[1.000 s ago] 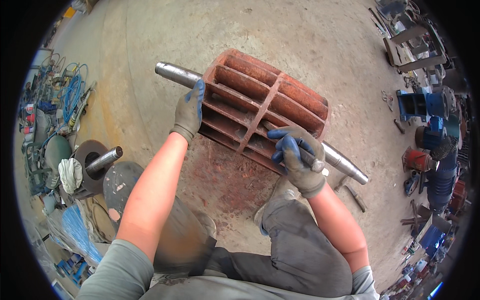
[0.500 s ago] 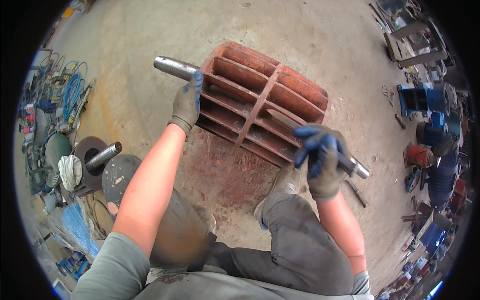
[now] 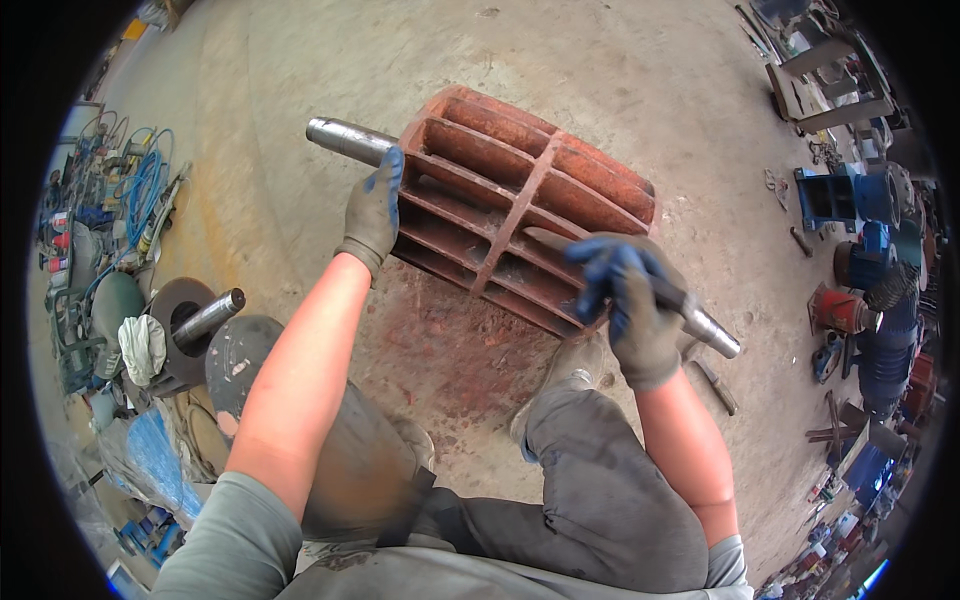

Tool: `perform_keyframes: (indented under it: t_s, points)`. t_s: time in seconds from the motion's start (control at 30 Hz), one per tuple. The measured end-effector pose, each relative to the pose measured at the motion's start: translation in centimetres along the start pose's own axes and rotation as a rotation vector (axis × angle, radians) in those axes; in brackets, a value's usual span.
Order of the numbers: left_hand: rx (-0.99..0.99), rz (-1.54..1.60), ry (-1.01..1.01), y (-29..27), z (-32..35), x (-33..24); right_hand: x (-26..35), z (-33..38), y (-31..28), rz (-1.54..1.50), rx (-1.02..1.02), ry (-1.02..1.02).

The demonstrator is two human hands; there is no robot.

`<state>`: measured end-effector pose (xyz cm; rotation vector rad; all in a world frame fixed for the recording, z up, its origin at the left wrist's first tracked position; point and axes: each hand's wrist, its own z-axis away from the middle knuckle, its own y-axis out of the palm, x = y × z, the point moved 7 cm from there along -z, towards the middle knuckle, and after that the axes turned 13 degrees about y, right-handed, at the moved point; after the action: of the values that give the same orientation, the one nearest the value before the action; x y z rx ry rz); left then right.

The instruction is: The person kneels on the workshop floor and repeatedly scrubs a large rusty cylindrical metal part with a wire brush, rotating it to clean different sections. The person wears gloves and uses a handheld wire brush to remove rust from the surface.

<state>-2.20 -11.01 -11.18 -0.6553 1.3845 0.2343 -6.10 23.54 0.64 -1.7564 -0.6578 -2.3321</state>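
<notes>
A rust-red ribbed metal drum (image 3: 520,200) lies on the floor in front of me, with a bright steel shaft (image 3: 350,139) sticking out at its left end and shaft metal showing again at the right. My gloved left hand (image 3: 373,205) grips the drum's left end rim, close under the shaft. In my gloved right hand (image 3: 640,310) is a narrow, blade-like tool (image 3: 545,238), its tip reaching between the ribs on the right half. Motion blurs the right fingers, and the tool's grip is hidden inside them.
A slim handled tool (image 3: 714,388) lies right of my shoe. To the left stand a dark wheel with a shaft (image 3: 207,315), a white cloth (image 3: 141,350) and blue hoses (image 3: 146,180). Blue motors and machine parts (image 3: 880,195) line the right side.
My right hand has shifted slightly left and up, and the tool's tip has moved a little left and down among the ribs. The left hand and the drum stay put.
</notes>
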Motion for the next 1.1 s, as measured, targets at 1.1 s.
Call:
perform_keyframes:
  t_s: [1.1]
  points:
    - [0.145,-0.241,0.142,-1.8,-2.2,7.0,-2.2,-0.5,0.3,0.273,0.048,-0.025]
